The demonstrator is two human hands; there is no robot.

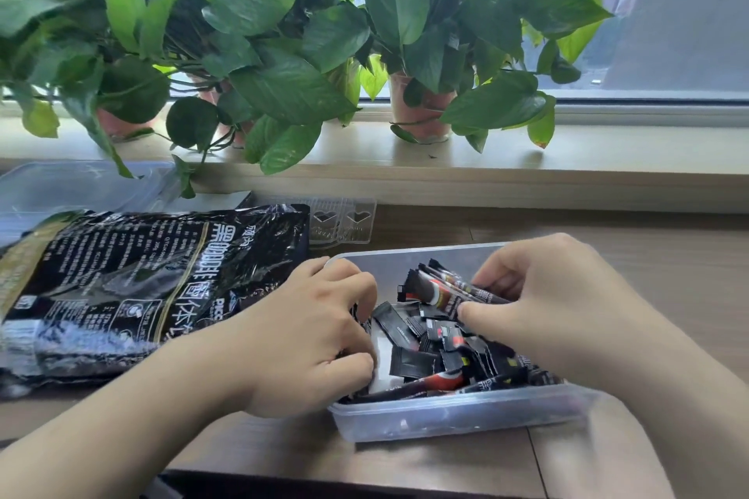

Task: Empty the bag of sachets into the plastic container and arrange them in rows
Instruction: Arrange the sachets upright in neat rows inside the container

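Sorting stage, looks like: bag (154, 288) lying flat on table (632, 255), sachets (421, 348) heaped loose in container (446, 415). Pinching small bundle (446, 290) with right grip (567, 312); left grip (300, 340) curled into heap, can't tell if holding any. Next, guessing: square bundle, lay along wall as first row.

I've got a wooden table (446, 454) in view: the clear plastic container (458, 415) sits near its front edge, the black foil bag (133, 288) lies flat just left of it, and a clear lid (69, 190) and heart-embossed tray (344, 223) lie behind.
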